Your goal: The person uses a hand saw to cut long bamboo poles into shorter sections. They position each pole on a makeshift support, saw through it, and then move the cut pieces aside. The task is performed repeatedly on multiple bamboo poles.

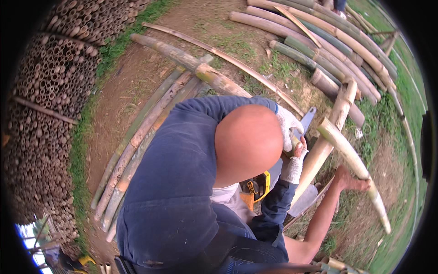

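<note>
Presently, a co-worker (248,141) in a dark blue jacket (169,169) bends near a pale bamboo pole (315,160), and beside it shows a saw blade (309,119). The co-worker's gloved fingers (299,149) curl near this blade, their exact grasp unclear; the person's own fingers are outside the view, so their state cannot be told.

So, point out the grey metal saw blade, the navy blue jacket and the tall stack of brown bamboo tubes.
Grey metal saw blade (307,119), head view: exposed outer end.
Navy blue jacket (180,148), head view: upper back.
Brown bamboo stack (45,141), head view: tube ends.
</note>
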Demonstrator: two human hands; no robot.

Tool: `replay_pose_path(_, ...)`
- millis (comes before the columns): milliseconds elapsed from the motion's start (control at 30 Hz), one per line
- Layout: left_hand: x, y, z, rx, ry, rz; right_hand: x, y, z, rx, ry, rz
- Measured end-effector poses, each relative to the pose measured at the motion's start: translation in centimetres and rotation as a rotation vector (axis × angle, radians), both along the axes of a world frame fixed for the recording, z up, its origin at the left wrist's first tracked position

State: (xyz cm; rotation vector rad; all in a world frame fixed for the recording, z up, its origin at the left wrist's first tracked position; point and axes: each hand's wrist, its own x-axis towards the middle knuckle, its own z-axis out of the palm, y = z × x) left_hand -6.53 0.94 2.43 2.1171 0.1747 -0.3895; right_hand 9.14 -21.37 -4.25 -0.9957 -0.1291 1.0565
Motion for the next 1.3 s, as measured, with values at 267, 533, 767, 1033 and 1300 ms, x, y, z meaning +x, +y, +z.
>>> replay_pose_path(267, -18.4, 3.9, -6.9, 0.739, -0.332, 2.213, 16.0, -3.3, 5.0, 0.144, -0.004, -0.932)
replay_pose_path(533, -23.9, 9.0, -11.4, -1.301, -1.262, 1.747, 11.0, -2.3, 7.8, 0.203, 0.022, -0.968)
replay_pose_path(767, -21.3, 5.6, -13.0, -1.297, -1.119, 1.752, 11.0, -3.9, 6.8, 0.192, 0.087, -0.903)
replay_pose_path(1033, -26.5, -1.7, -9.8, -1.338, -1.073, 1.768, 9.2, -4.7, 7.1, 0.167, -0.086, -0.961)
replay_pose_path(1300, -37.2, -17.2, -7.8, -1.432, -1.190, 1.959, 4.0, 3.8, 6.0, -0.244, -0.534, -0.217)
